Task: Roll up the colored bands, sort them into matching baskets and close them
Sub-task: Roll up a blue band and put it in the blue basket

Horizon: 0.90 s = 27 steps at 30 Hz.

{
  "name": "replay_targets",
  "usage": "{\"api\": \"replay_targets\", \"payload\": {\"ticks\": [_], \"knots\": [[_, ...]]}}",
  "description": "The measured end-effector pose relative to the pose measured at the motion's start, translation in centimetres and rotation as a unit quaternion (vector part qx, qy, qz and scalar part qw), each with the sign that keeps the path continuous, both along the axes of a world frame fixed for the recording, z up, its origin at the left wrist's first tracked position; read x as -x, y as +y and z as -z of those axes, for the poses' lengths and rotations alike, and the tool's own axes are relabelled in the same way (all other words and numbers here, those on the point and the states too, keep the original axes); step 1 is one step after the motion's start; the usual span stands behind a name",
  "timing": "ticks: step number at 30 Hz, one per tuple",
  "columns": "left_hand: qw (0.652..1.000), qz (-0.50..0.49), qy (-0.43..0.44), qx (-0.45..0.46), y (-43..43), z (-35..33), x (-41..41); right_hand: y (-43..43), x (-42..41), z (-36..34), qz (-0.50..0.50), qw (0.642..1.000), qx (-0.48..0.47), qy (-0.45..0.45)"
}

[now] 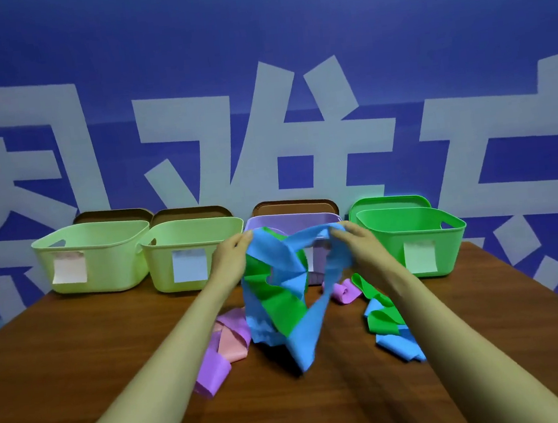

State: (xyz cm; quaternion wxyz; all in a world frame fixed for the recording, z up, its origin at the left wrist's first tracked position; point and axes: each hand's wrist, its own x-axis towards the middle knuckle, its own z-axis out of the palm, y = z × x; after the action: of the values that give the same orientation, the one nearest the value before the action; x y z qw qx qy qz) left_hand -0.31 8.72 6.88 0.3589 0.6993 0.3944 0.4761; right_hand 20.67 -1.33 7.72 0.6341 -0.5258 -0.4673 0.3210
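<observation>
Wooden and brown, the surface (113, 349) has a blue elastic band (308, 325), tangled with a green elastic band (280, 302), held up over its middle, just in front of the lilac plastic basket (292, 219) at the far edge. The left hand (232, 254) and right hand (356, 241) each pinch its top, both grips tight on it. Loose purple and pink bands (223, 348) lie toward the left edge, green and blue bands (386, 324) toward the right.
</observation>
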Motion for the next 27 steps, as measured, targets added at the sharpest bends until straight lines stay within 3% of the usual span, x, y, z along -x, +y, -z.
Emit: {"api": "replay_targets", "payload": {"ticks": [3,6,9,10,12,14,17,20,22,24,25,27], "knots": [[0.997,-0.015,0.053,0.057,1.2,1.6,0.6,-0.1,-0.7,-0.8,-0.060,0.963,-0.003,0.261],[0.977,-0.074,0.180,0.090,2.3,3.9,0.7,-0.3,-0.8,-1.5,-0.101,0.924,-0.037,0.367],[0.959,-0.087,0.262,0.070,1.7,5.0,0.1,0.2,-0.5,-1.5,-0.097,0.925,-0.016,0.367],[0.966,-0.071,0.242,0.051,1.3,5.0,-0.4,0.4,-0.4,-1.4,-0.093,0.926,-0.006,0.365],[0.993,0.023,0.110,0.023,0.0,4.4,-1.7,0.6,0.0,-1.5,-0.099,0.925,0.004,0.366],[0.987,0.149,0.002,0.055,-2.4,2.8,-3.0,0.8,0.4,-1.7,-0.111,0.922,0.003,0.370],[0.967,0.255,0.008,0.017,-4.0,1.9,-4.3,0.5,0.9,-2.2,-0.135,0.922,0.002,0.362],[0.979,0.203,-0.016,0.010,-3.5,1.6,-4.8,-0.3,0.9,-3.1,-0.162,0.931,0.021,0.327],[0.984,0.132,-0.108,0.057,-3.1,0.9,-4.4,-0.7,0.4,-3.2,-0.097,0.964,0.083,0.232],[0.980,0.068,-0.166,0.089,-2.5,0.2,-3.9,-1.0,-0.3,-2.9,-0.051,0.975,0.115,0.185],[0.984,0.051,-0.151,0.083,-2.3,0.0,-3.5,-1.1,-0.7,-2.6,-0.054,0.973,0.112,0.196],[0.997,0.050,-0.038,0.047,-2.3,0.3,-2.9,-1.2,-1.1,-2.4,-0.095,0.959,0.096,0.251]]}}
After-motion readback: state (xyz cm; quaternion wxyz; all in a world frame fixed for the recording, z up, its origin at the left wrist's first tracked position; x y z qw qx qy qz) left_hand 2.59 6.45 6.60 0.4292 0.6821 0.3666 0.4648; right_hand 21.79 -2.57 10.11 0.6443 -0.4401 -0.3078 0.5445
